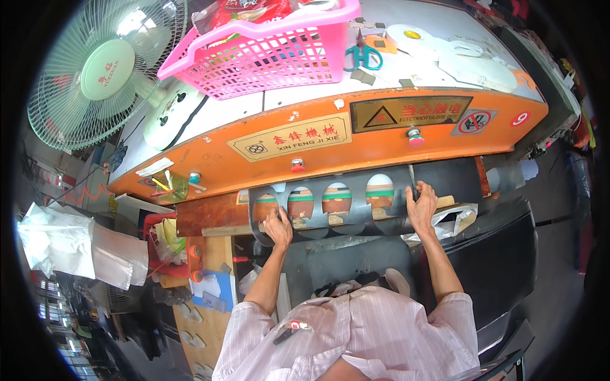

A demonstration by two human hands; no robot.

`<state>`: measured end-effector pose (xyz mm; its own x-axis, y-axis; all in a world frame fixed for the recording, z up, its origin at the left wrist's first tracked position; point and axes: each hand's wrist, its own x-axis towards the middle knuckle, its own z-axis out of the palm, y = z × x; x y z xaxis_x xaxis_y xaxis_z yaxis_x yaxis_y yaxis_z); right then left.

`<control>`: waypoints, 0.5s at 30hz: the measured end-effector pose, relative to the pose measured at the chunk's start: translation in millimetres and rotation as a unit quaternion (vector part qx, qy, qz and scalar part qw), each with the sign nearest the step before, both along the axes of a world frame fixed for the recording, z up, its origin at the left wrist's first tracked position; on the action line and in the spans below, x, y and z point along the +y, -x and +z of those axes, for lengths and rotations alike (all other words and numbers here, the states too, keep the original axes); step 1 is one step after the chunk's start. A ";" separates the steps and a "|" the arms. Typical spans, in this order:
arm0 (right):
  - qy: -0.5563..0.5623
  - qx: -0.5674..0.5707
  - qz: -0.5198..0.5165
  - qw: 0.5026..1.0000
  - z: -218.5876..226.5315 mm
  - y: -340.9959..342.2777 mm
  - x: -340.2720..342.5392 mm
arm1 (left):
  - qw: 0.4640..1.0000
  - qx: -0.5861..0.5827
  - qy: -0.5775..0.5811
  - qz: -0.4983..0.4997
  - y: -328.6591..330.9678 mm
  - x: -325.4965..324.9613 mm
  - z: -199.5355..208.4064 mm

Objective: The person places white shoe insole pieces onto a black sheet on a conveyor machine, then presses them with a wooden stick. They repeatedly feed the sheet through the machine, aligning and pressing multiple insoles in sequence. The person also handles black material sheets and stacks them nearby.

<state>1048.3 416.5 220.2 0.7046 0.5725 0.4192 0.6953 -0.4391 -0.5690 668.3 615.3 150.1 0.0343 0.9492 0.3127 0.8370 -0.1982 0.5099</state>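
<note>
A dark, flexible sheet (361,198) with a row of several oval cut-outs is stretched between my hands, in front of an orange machine (375,143). My left hand (277,228) is closed on the sheet's lower left part. At the opposite end, my right hand (422,206) grips the sheet's right edge, with the thumb toward the sheet. Through the cut-outs show reddish-brown board and green and white bands. The sheet's lower edge sags in a curve between the hands. Some fingertips are hidden by the sheet or too small to make out.
A pink basket (267,60), teal scissors (363,57) and a white roll (412,37) sit on the white machine top. Push buttons (415,136) stick out of its front. A fan (108,70) stands at left. Black material (489,254) lies at right; white plastic bags (76,244) hang at left.
</note>
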 end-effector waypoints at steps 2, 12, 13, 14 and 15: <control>0.020 0.080 -0.030 0.996 -20.5 -1.9 -7.6 | 1.000 -0.014 -0.005 -0.008 1.3 -1.4 -0.9; -0.001 0.027 -0.022 0.999 -45.2 2.6 -15.0 | 0.995 -0.078 0.032 -0.053 16.0 9.1 -6.1; 0.012 0.024 -0.020 0.999 -46.9 2.6 -15.0 | 0.992 -0.096 0.047 -0.061 18.2 8.6 -6.3; 0.029 0.027 -0.025 0.999 -48.9 4.2 -16.8 | 0.991 -0.108 0.051 -0.062 20.2 6.0 -6.8; 0.044 0.018 -0.029 0.998 -51.8 6.0 -19.3 | 0.990 -0.097 0.070 -0.070 22.5 4.2 -7.1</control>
<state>1042.4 397.2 168.4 0.7508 0.5645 0.3431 0.6476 -0.5266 -0.5507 645.8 619.6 142.9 0.1218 0.9740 0.1911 0.6899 -0.2215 0.6892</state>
